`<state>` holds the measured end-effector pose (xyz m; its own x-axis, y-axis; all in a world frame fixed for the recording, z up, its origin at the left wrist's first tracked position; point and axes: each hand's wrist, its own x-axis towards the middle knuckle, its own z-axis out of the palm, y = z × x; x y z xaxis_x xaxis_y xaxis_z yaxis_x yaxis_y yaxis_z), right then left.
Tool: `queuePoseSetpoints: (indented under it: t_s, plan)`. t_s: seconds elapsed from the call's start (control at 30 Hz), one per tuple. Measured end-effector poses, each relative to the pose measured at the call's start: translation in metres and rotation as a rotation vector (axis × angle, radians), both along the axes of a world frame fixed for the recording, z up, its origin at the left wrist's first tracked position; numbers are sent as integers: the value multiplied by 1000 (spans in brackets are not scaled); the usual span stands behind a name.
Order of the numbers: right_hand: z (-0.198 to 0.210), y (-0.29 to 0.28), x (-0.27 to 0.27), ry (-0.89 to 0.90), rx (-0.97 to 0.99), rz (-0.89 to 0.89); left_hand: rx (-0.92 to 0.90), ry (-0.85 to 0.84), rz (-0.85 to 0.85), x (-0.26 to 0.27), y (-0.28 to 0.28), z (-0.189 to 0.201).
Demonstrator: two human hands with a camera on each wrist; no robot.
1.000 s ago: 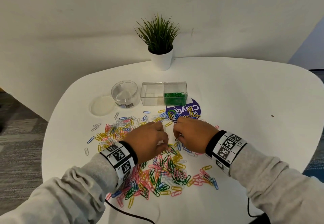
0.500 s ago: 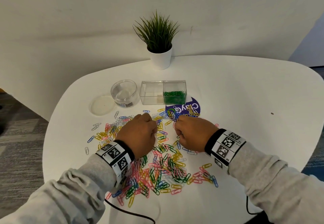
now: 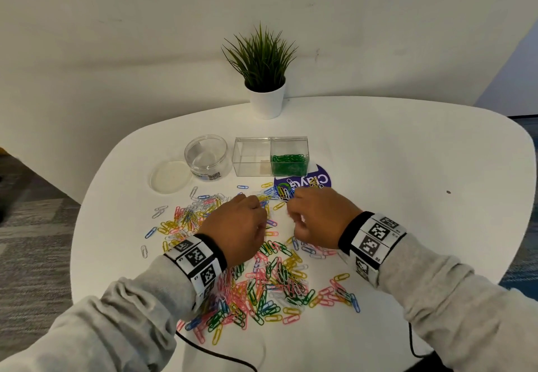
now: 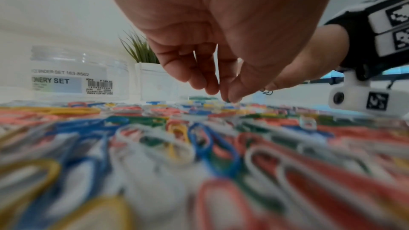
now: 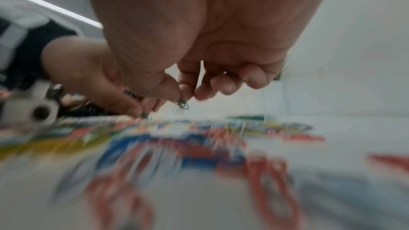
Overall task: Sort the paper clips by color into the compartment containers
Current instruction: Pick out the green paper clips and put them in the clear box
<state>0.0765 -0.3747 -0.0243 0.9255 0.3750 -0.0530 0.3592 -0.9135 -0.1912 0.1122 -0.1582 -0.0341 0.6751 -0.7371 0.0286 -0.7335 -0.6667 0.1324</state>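
A heap of mixed coloured paper clips [image 3: 270, 278] covers the near half of the white table [image 3: 407, 168]. My left hand [image 3: 259, 211] reaches down over the far part of the heap, thumb and forefinger [image 4: 230, 98] pinched on a small green clip lying in it. Close to its right, my right hand [image 3: 292, 214] hovers above the clips and pinches a green clip [image 5: 183, 105] between thumb and forefinger. Behind the hands stands a clear two-compartment box [image 3: 251, 154]. Its right half holds green clips [image 3: 289, 165] and its left half looks empty.
An empty round clear jar [image 3: 208, 157] stands left of the box, with its lid [image 3: 170, 179] lying beside it. A potted plant [image 3: 266, 80] is at the table's far edge. A purple sticker [image 3: 323, 181] lies under some clips. Cables [image 3: 221, 355] trail off the near edge.
The hands were close together over the middle of the heap. The left hand has moved away from me and left, and the two now sit a little apart.
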Motion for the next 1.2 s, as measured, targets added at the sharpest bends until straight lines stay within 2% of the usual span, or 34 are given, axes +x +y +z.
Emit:
queuePoseSetpoints:
  t_s: [0.07, 0.17, 0.27, 0.33, 0.4, 0.47, 0.53, 0.6, 0.7, 0.8, 0.93, 1.07, 1.2]
  plan:
    - [9, -11, -1, -8, 181, -112, -49, 100, 86, 1, 6, 9]
    - [25, -29, -6, 29, 625, -326, -122, 238, 248, 6, 16, 23]
    - [32, -45, -11, 172, 1060, -485, -258, 408, 367, 11, 26, 32]
    - [30, -49, -15, 327, 1220, -563, -325, 574, 393, 12, 30, 35]
    - [24, -50, -20, 462, 1262, -611, -310, 751, 437, 11, 29, 35]
    - [19, -47, -26, 532, 1125, -589, -268, 883, 451, 6, 25, 33]
    - [19, -37, -32, 490, 785, -464, -189, 868, 377, -1, 20, 28]
    - [18, -21, -36, 416, 495, -290, -59, 729, 241, -7, 15, 25]
    - [15, 2, -38, 352, 289, -119, 155, 443, 42, -13, 8, 24]
    - [9, 10, -35, 322, 185, -63, 199, 329, 19, -14, 7, 23]
    - [6, 5, -27, 244, 122, -102, 198, 263, 60, -5, 20, 20]
    - [5, 8, -21, 196, 119, -101, 109, 237, 63, -3, 20, 20]
    - [4, 20, -13, 191, 58, -103, 140, 251, 39, -5, 11, 18]
